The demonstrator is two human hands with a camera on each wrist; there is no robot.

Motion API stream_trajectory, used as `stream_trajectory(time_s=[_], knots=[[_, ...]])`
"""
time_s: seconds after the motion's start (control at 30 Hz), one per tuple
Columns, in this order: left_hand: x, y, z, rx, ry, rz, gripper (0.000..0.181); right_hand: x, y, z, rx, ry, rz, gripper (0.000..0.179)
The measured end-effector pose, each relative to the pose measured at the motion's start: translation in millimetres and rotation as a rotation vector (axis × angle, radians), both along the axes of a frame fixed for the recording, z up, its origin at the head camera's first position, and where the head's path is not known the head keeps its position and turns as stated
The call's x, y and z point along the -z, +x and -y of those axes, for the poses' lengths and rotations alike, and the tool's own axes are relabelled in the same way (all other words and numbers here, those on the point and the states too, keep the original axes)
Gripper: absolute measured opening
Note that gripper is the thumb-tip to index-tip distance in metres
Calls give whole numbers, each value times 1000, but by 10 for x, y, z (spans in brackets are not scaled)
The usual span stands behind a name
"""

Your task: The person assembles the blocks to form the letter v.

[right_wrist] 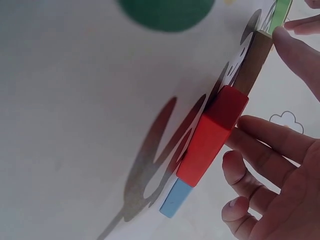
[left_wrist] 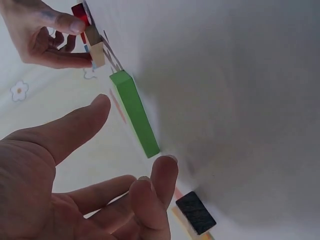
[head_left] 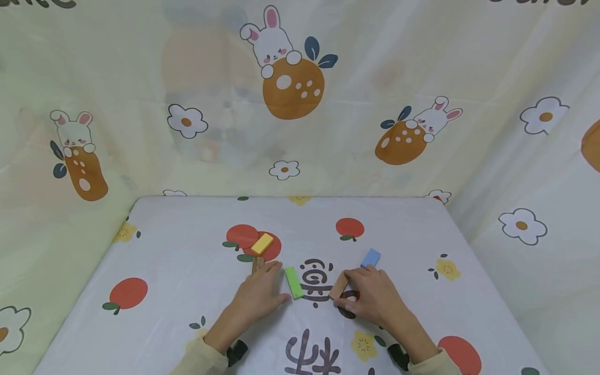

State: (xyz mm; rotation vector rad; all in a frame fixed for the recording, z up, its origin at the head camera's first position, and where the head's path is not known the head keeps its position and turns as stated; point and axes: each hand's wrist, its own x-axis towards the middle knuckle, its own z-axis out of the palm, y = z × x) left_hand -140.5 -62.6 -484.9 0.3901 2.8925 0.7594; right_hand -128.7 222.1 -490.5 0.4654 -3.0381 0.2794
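Observation:
My left hand (head_left: 258, 291) is just left of a green block (head_left: 294, 283), thumb and fingers apart, with a small gap showing between hand and block. In the left wrist view the green block (left_wrist: 135, 115) lies past the thumb and fingertips. My right hand (head_left: 375, 294) pinches a tan wooden block (head_left: 339, 285) by its two ends, thumb at the near end. Beside that block, a red block (right_wrist: 215, 135) lies near the right fingers; the hand covers most of it in the head view. A blue block (head_left: 371, 258) lies beyond the right hand.
Past the left fingertips lies a brown block (head_left: 258, 264), partly covered by the hand, with a yellow block (head_left: 262, 244) behind it. The white tablecloth (head_left: 187, 260) carries printed fruit, flowers and characters. A patterned curtain (head_left: 328, 151) stands along the table's back edge.

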Motion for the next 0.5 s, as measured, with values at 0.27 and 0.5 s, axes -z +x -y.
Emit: stream_trajectory(time_s=[0.27, 0.5], knots=[[31, -7, -7, 38, 18, -15, 77, -7, 4, 15, -7, -16, 0, 71], [65, 3, -21, 57, 59, 0, 79, 4, 0, 12, -28, -32, -28, 67]])
